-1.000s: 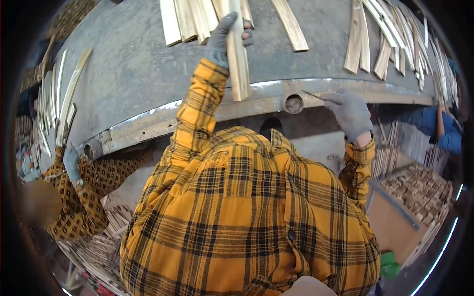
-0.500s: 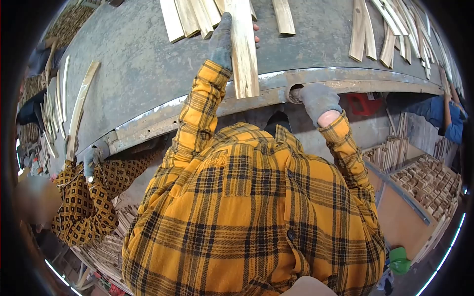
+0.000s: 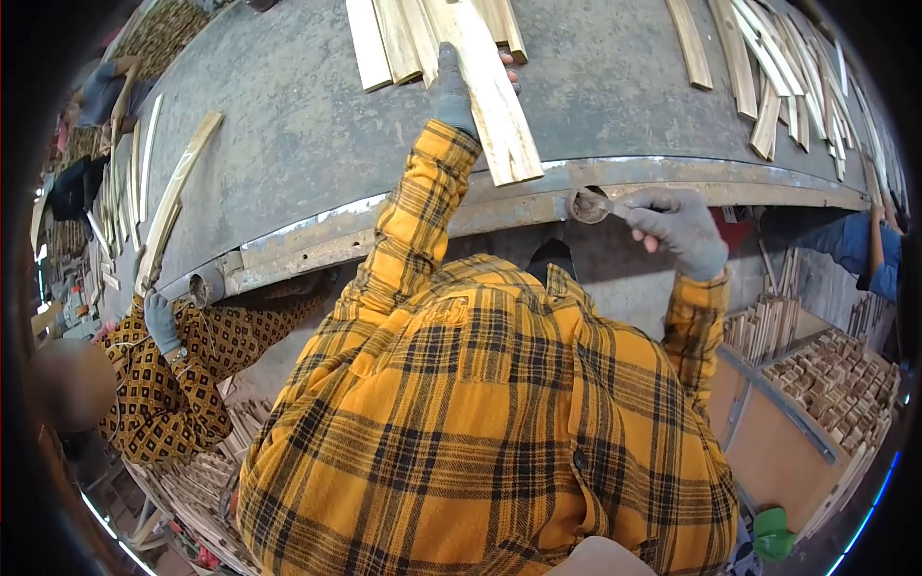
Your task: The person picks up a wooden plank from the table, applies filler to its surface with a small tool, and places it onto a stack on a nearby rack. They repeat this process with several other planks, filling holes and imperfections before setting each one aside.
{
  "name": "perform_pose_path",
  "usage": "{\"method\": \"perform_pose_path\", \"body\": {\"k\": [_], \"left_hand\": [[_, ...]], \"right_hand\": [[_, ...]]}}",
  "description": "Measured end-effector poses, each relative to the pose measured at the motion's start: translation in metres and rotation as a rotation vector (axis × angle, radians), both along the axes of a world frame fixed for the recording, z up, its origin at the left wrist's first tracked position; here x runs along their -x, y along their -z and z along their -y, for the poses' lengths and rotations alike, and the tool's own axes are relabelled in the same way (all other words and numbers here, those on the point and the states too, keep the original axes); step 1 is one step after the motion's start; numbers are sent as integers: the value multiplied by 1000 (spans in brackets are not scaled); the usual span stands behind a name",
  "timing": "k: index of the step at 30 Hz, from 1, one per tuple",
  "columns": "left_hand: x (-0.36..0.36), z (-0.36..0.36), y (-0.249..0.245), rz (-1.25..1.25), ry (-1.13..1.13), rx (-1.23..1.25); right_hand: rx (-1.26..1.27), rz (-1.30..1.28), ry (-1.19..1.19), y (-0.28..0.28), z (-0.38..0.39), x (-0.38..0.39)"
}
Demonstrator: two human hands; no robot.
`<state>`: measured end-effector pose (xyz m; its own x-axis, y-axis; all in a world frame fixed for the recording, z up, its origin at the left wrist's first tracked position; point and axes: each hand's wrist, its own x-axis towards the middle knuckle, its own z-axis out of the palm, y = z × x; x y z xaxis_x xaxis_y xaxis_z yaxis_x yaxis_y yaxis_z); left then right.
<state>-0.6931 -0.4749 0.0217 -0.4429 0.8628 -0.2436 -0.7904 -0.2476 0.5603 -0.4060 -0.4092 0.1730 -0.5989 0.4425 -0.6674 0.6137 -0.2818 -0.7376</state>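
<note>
My left hand (image 3: 455, 94), in a grey glove, is closed around a pale wooden slat (image 3: 501, 125). The slat slants across the work table, its near end by the metal edge. My right hand (image 3: 680, 230), gloved too, is closed on a small putty knife (image 3: 607, 204), most of whose handle is hidden by the fingers. The knife's blade reaches into the mouth of a round cup (image 3: 583, 207) fixed at the table edge, with brownish paste around its inside.
Several slats (image 3: 384, 43) lie beyond my left hand, and more are piled at the right (image 3: 768, 72). A co-worker in a patterned shirt (image 3: 192, 384) works at the left with a slat (image 3: 178, 187). A wooden crate of stacked pieces (image 3: 783, 422) stands at right behind me.
My right hand has drawn back from the cup and turned, bringing the putty knife into view. The slat in my left hand has tilted, its near end swinging right.
</note>
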Motion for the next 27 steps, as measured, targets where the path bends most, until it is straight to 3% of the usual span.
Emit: {"method": "perform_pose_path", "body": {"k": [2, 4, 7, 10, 11, 14, 18, 23, 27], "left_hand": [[-5, -7, -11, 22, -164, 54], [0, -13, -17, 122, -233, 101], [-3, -16, -33, 166, -345, 111], [-6, -17, -50, 97, -568, 237], [-4, -19, -50, 126, -597, 222], [-5, -17, -62, 260, -604, 168], [-10, -16, -79, 275, -656, 199], [-5, -15, -64, 237, -633, 178], [3, -16, -48, 293, -602, 145]], "right_hand": [[-75, -42, 161, -9, 26, 20], [-146, -254, 413, 4, 51, 30], [-482, -596, 462, 23, 74, 43], [-774, -586, 442, 31, 83, 53], [-804, -694, 458, 36, 84, 56], [-990, -640, 471, 50, 83, 68], [-392, -495, 765, 56, 86, 80], [-768, -170, 566, 52, 92, 77], [-783, -14, 510, 57, 92, 67]]}}
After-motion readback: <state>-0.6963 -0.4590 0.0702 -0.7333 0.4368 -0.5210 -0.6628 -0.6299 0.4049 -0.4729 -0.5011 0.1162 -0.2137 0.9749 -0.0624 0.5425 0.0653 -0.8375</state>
